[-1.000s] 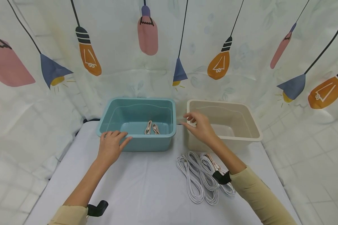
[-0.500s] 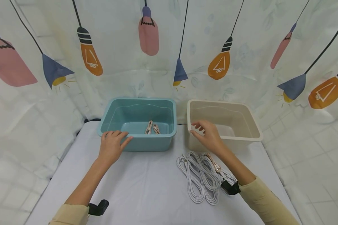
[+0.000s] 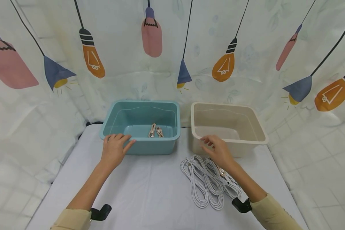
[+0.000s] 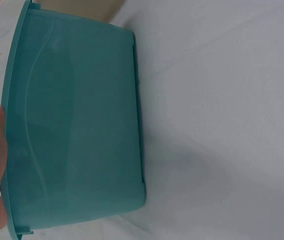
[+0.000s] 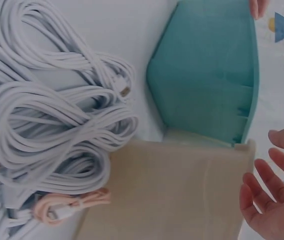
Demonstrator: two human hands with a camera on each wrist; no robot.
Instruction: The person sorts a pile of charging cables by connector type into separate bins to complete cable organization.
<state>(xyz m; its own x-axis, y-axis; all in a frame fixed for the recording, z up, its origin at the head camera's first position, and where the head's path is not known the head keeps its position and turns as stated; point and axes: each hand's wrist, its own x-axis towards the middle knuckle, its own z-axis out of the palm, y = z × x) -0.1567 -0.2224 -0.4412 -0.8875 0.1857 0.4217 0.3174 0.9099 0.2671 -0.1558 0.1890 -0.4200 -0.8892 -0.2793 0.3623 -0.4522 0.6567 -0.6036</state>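
Observation:
My left hand (image 3: 113, 150) rests on the front rim of a teal plastic bin (image 3: 152, 147), its thumb spread apart from the fingers. Two small bundled peach cables (image 3: 151, 130) lie on the bin's floor. Loosely bent and holding nothing, the fingers of my right hand (image 3: 218, 151) hover by the front rim of a beige bin (image 3: 227, 107), which has nothing inside that shows. Long white cables (image 3: 202, 185), coiled and tied, lie in a pile below that hand. Among them is a peach cable (image 5: 57, 206) with a white plug, partly hidden by my forearm in the head view.
Both bins stand side by side at the back of a table covered in white cloth (image 3: 149, 195). Behind them hangs a curtain (image 3: 120, 76) printed with lamps and bulbs. A black wrist mount (image 3: 241, 205) on my right forearm is close over the cable pile.
My right hand has drawn back from the gap between the bins, moving toward me and to the right over the beige bin's front rim. The left hand stays on the teal bin.

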